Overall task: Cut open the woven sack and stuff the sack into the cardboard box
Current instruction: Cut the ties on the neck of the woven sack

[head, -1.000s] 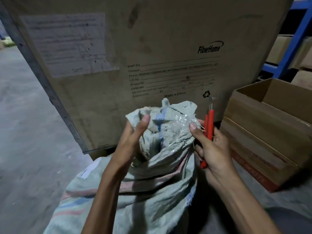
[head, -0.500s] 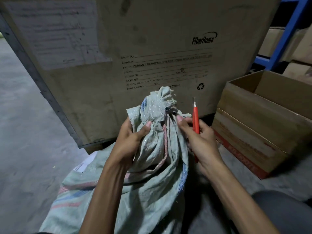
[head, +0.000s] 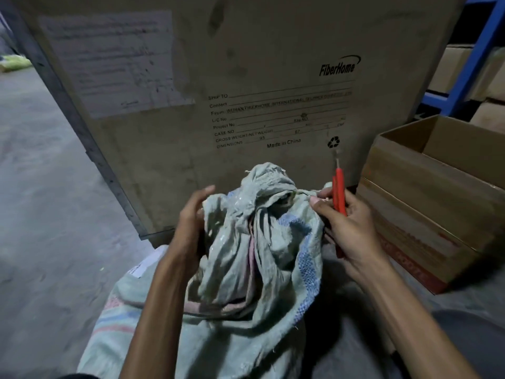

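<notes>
- The woven sack (head: 246, 269) stands on the grey floor (head: 41, 214) straight in front of the big crate (head: 246, 77), its bunched, crumpled top reaching up to just below the crate's printed "Made in China" line.
- The sack is pale green with blue and pink stripes; a white label (head: 144, 265) shows on its left shoulder.
- The left hand (head: 191, 222) is cupped against the left side of the sack's gathered neck, fingers curled around the folds and thumb raised, partly closed on the cloth.
- The right hand (head: 347, 225) sits at the right side of the sack's neck, thumb and forefinger pinching a bit of the cloth edge.
- The same hand's other fingers are folded around a red-handled cutter (head: 338, 198), which stands nearly upright with its thin metal tip pointing up in front of the crate; whether the tip touches the sack cannot be told.
- The open cardboard box (head: 437, 201) stands to the right of the sack, just beside the right hand, with its flaps up and red print on its lower edge.
- Beyond the box, right of the crate, a blue rack (head: 470, 64) carries more brown cartons (head: 451, 67).
</notes>
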### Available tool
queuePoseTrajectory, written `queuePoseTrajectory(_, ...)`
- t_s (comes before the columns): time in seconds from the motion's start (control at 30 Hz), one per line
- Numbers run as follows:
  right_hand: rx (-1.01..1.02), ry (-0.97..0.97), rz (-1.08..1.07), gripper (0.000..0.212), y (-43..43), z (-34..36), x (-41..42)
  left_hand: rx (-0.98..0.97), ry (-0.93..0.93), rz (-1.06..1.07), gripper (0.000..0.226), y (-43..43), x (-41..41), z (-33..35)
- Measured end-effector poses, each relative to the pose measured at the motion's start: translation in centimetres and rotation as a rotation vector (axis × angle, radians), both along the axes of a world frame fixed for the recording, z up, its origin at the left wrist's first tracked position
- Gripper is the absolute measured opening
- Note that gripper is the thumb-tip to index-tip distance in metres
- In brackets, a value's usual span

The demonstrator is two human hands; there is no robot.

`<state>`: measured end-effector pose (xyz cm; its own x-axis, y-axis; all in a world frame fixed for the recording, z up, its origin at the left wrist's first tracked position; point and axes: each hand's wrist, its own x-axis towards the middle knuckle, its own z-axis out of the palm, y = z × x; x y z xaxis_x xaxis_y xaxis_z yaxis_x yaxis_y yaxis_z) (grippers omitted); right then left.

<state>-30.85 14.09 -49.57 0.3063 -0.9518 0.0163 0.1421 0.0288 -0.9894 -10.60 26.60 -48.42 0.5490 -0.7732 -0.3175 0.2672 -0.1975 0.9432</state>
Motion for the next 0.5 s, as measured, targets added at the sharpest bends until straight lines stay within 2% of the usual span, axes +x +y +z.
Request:
queuePoseTrajectory(0.07, 0.020, 0.002, 0.092, 0.024, 0.8, 0.5, 0.5, 0.079, -0.124, -0.103, 0.069, -0.8, -1.0, -0.1)
queuePoseTrajectory(0.13, 0.037, 0.044, 0.112, 0.046, 1.8, 0.3, 1.0, 0.128, -0.339, -0.020, 0.061, -1.1, -2.4, -0.6)
queuePoseTrajectory(0.17, 0.037, 0.093, 0.072, 0.045, 2.0, -0.1, 1.2, 0.152, -0.461, 0.073, 0.057, -1.2, -2.5, -1.1)
queuePoseTrajectory(0.23, 0.019, 0.186, -0.062, 0.029, 1.5, -0.7, 1.0, 0.205, -0.650, 0.262, 0.053, -0.9, -1.5, -2.2)
queuePoseTrajectory(0.37, -0.073, 0.313, -0.259, 0.025, 0.1, -2.2, 0.0, 0.240, -0.581, 0.574, 0.036, 0.5, 1.5, -2.6)
queuePoseTrajectory(0.43, -0.059, 0.324, -0.309, 0.026, 0.1, -3.0, -0.1, 0.281, -0.545, 0.625, 0.042, 0.7, 1.6, -3.1)
queuePoseTrajectory(0.5, 0.004, 0.316, -0.310, 0.031, -0.2, -3.8, -0.3, 0.265, -0.465, 0.583, 0.035, 0.7, 1.5, -3.5)
